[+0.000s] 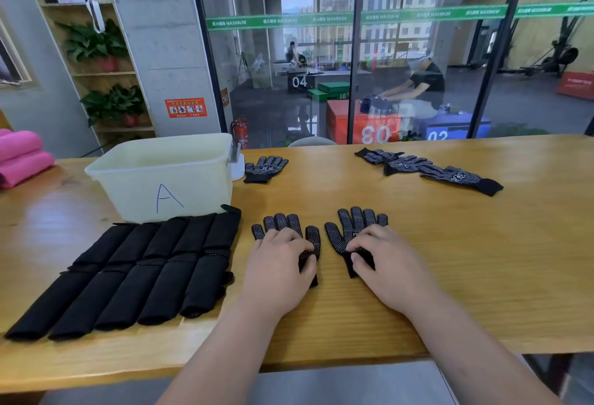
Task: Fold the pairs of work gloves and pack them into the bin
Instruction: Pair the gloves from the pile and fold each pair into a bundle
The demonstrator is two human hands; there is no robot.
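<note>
Head view: my left fingers pinch the left glove, right fingers pinch the right glove, flat on the tabletop.

The bench carries 1 white bin and 10 folded black bundles, laid in 2 rows of 5. Dotted gloves come to 6 as far as can be told: 2 lie under 2 hands, the near left glove under the left hand and the near right glove under the right hand, 1 single glove is beside the bin, and 3 overlapping gloves are at the far right. At least 2 pink rolls show at the left end, and 2 potted plants are on the shelf.
</note>
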